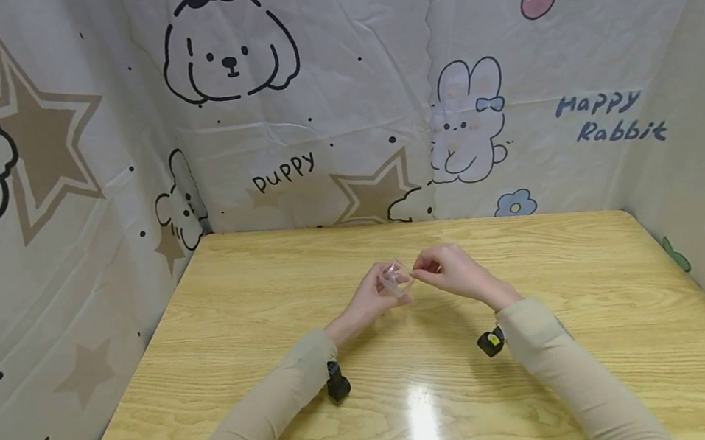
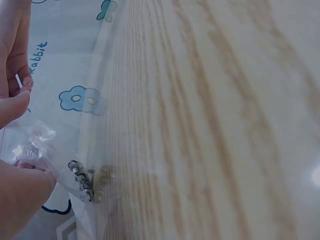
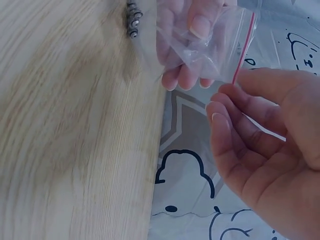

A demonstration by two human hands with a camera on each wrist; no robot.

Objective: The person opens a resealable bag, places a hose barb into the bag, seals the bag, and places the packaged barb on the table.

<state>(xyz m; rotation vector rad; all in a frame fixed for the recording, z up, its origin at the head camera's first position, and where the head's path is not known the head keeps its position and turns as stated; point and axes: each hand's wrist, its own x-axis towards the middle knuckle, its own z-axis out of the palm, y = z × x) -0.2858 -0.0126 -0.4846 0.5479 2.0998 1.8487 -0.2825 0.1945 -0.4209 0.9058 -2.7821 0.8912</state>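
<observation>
A small clear zip-lock bag (image 1: 394, 279) is held up over the middle of the table. My left hand (image 1: 372, 299) grips its body, thumb on one side and fingers on the other, as the right wrist view shows. From the other side my right hand (image 1: 456, 271) pinches a corner at the end of the red seal line (image 3: 244, 49) between thumb and forefinger; its remaining fingers are loosely curled. Several small grey metal pieces (image 3: 133, 20), screw-like in shape, are gathered at the bag's bottom end. In the left wrist view these metal pieces (image 2: 81, 180) hang below the left hand.
The wood-grain table (image 1: 253, 278) is bordered at the back and sides by a patterned cloth (image 1: 337, 103) with cartoon drawings. A small black camera (image 1: 337, 383) sits at the left wrist, and another black camera (image 1: 492, 341) at the right.
</observation>
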